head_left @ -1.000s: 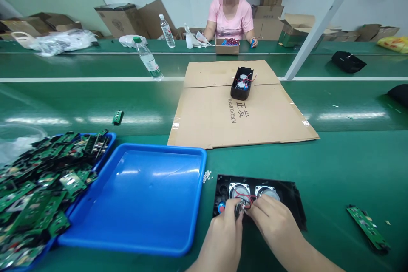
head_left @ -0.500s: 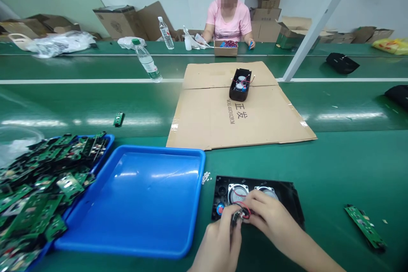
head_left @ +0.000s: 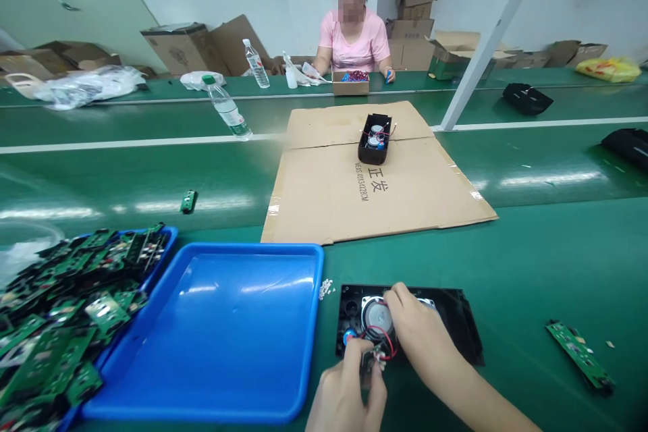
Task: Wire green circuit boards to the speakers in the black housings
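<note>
My left hand [head_left: 347, 385] pinches a small circuit board [head_left: 368, 363], tilted above the near edge of a black speaker housing [head_left: 455, 317]. Red and black wires [head_left: 389, 344] loop from the board toward the round speaker [head_left: 377, 317] in the housing. Over a second speaker, mostly covered, is my right hand [head_left: 418, 324], its fingers curled together; whatever is between their tips is hidden. A blue-and-red round part [head_left: 349, 335] sits at the housing's left side.
An empty-looking blue tray [head_left: 202, 351] lies left, beside a heap of circuit boards [head_left: 61, 310]. One loose board [head_left: 580, 354] is at right. Ahead, a cardboard sheet [head_left: 314, 196] bears another black housing [head_left: 374, 140]. A person [head_left: 354, 40] sits opposite; a post [head_left: 489, 40] stands ahead right.
My right hand has moved away from the board and wires, up over the speakers. My left hand keeps the board, slightly lower. The whole view has shifted a little.
</note>
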Demonstrator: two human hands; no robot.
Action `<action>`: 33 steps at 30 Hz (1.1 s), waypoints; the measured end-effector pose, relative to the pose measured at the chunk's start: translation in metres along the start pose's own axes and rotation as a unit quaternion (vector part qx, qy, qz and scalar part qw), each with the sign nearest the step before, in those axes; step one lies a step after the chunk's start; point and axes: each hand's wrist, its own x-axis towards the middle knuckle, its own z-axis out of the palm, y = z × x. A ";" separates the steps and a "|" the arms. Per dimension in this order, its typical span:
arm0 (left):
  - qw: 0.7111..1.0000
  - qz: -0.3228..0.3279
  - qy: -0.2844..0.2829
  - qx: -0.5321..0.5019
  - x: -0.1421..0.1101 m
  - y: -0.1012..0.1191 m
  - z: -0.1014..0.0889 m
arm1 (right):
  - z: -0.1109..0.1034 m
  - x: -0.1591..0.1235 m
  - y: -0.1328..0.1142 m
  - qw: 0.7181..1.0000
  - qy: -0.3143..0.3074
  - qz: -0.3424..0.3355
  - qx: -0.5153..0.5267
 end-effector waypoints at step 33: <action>0.990 -0.107 0.042 -0.076 0.015 0.005 0.027 | -0.008 -0.021 -0.010 0.983 0.162 -0.075 0.036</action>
